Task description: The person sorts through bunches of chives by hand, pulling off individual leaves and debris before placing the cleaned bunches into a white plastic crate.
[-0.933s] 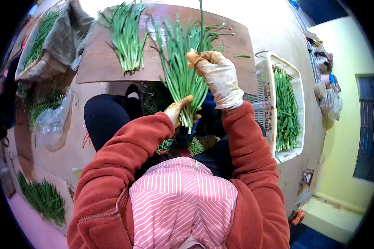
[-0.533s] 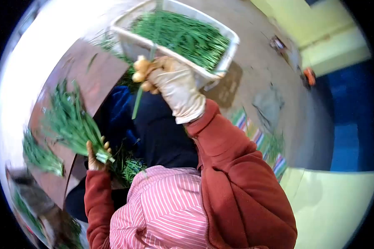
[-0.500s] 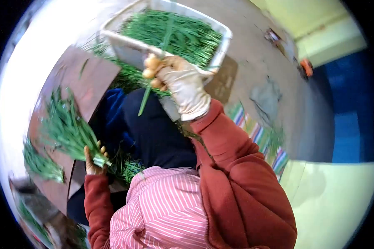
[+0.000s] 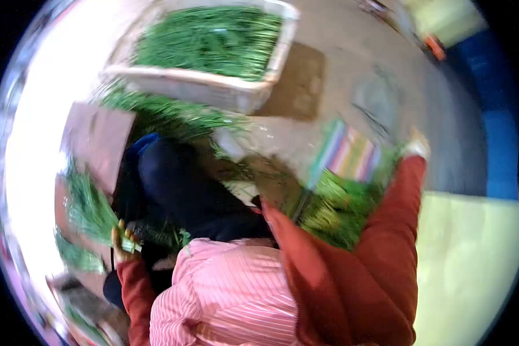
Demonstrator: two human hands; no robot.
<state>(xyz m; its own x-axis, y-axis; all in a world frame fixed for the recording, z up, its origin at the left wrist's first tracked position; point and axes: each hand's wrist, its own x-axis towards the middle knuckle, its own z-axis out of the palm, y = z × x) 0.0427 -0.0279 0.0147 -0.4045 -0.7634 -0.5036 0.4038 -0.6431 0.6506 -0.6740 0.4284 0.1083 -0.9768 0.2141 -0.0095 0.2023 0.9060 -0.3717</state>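
Note:
A bunch of chives (image 4: 88, 202) lies over a brown board, its cut pale ends gathered in my left hand (image 4: 124, 242), whose fingers are wrapped round them. My right hand (image 4: 415, 145), in a pale glove, is stretched far out to the right, and motion smears its fingers. Nearest to it are a striped mat (image 4: 356, 151) and a heap of loose chives (image 4: 343, 210). A smaller bunch of chives (image 4: 82, 255) rests on the board by my left hand.
A white crate (image 4: 213, 86) packed with chives stands ahead on the floor. More loose chives (image 4: 167, 112) lie in front of it. The brown board (image 4: 98, 135) is to the left, and a grey cloth-like thing (image 4: 378, 95) lies beyond the mat.
My right hand has swung from near the crate, where it held a green stalk, out to the far right. My left hand keeps the bunch. The view has shifted, showing more chives on the right.

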